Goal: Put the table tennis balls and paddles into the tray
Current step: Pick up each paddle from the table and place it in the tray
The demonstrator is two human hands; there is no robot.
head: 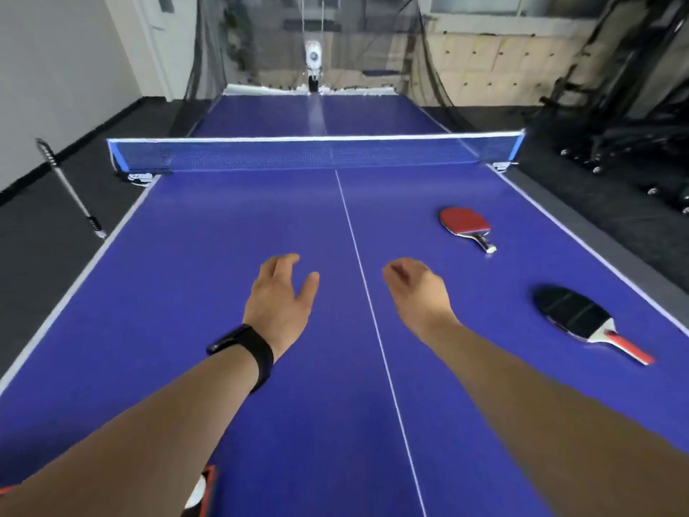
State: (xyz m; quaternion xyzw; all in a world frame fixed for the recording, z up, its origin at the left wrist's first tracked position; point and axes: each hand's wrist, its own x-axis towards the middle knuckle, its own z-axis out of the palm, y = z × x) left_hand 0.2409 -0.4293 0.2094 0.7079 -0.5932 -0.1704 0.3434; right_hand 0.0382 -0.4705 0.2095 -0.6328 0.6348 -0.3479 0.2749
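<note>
Table (pixel 223 292): blue, with a white centre line running away from the person to the net (pixel 313 153); both forearms reach out over the near half.

Tray (pixel 203 490): only a red-edged corner shows at the bottom edge, under the left forearm, with something white in it, possibly a ball; too little shows to be sure.

Black paddle (pixel 572 311): lies flat on the right half, to the right of the right hand and a little nearer the person; blade points up-left, red-and-white handle points down-right, away from the hands.

Red paddle (pixel 464 220): flat, farther off, ahead and right of the right hand; handle angled toward the near right.

Left hand (pixel 279 300): empty, fingers spread loosely, left of the centre line.

Right hand (pixel 415 289): empty, fingers curled loosely; judged the nearer hand to both paddles.

No loose balls seen on the table.
</note>
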